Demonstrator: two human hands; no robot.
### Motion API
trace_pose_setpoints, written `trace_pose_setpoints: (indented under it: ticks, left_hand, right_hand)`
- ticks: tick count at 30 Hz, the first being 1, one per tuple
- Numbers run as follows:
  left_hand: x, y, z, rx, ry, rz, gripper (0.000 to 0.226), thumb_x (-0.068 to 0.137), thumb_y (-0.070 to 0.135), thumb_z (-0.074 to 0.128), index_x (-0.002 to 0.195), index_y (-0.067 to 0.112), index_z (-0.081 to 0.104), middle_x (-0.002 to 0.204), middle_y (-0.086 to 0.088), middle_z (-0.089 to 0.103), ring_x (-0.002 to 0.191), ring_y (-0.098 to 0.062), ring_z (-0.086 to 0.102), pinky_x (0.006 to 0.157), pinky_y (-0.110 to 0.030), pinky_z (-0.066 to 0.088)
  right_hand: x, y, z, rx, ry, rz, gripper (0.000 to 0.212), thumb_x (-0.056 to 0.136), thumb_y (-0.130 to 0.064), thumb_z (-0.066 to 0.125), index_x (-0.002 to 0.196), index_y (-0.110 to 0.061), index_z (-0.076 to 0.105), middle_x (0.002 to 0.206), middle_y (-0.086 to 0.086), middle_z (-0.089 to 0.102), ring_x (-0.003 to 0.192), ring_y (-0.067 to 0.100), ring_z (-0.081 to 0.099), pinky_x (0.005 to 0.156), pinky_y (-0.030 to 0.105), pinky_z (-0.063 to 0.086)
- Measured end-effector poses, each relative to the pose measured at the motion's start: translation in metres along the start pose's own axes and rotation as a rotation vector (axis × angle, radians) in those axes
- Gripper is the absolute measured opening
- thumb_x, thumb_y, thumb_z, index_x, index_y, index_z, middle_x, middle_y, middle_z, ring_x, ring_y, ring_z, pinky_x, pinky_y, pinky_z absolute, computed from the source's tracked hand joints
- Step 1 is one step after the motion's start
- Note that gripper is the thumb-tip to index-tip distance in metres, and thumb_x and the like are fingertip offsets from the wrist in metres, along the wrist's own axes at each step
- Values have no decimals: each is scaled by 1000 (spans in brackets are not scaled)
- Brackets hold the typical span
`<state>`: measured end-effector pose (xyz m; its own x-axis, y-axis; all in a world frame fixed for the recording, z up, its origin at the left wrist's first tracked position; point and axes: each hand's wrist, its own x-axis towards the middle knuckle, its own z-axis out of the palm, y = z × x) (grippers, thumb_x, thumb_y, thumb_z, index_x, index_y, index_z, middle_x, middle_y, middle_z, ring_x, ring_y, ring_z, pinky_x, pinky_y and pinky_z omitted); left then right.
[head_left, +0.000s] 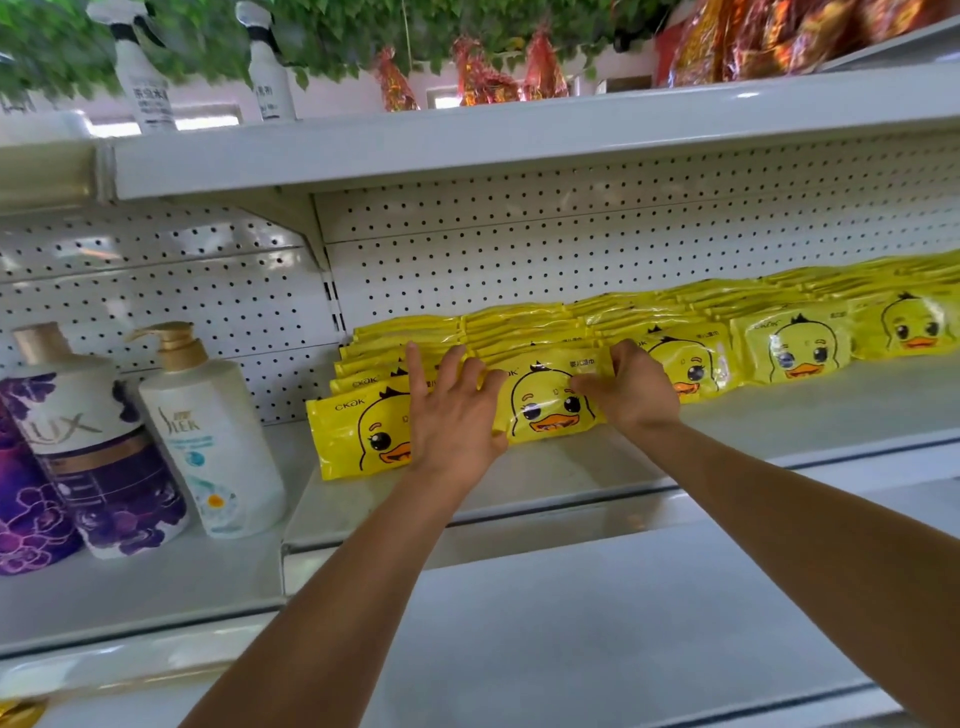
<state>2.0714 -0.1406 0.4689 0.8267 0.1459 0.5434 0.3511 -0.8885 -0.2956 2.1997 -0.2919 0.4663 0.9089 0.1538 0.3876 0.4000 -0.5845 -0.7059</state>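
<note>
Duck wipes pack (550, 410): glossy yellow, cartoon duck face, stood on edge near shelf (571, 483) front edge, face outward, long axis along that edge. Left hand (452, 415) splayed, pressing left end. Right hand (636, 389) pinching upper right corner.

A purple-and-white Lux pump bottle (98, 447) stands just beside a white Sleek pump bottle (208, 431) on the left shelf (130, 587); two white spray bottles (148, 88) top the upper shelf (519, 135); red-gold foil packs (483, 78) sit beneath green leaves (337, 31).
</note>
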Motion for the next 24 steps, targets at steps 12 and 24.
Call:
trace_pose_setpoints:
  ticks: [12, 24]
  left_hand:
    - [-3, 20, -13, -228, 20, -45, 57, 88, 49, 58, 140, 31, 44, 146, 4, 39, 141, -21, 26, 118, -47, 12]
    - [-5, 260, -82, -558, 45, 118, 45, 92, 46, 53, 135, 33, 47, 130, 8, 56, 117, -18, 56, 80, -33, 45]
  right_hand:
    - [-22, 39, -49, -268, 33, -313, 37, 87, -32, 61, 121, -19, 53, 121, 5, 55, 114, 29, 52, 88, 40, 41]
    - [-76, 214, -254, -592, 14, -323, 41, 91, -30, 56, 131, -23, 48, 119, -2, 61, 110, 25, 58, 83, 35, 43]
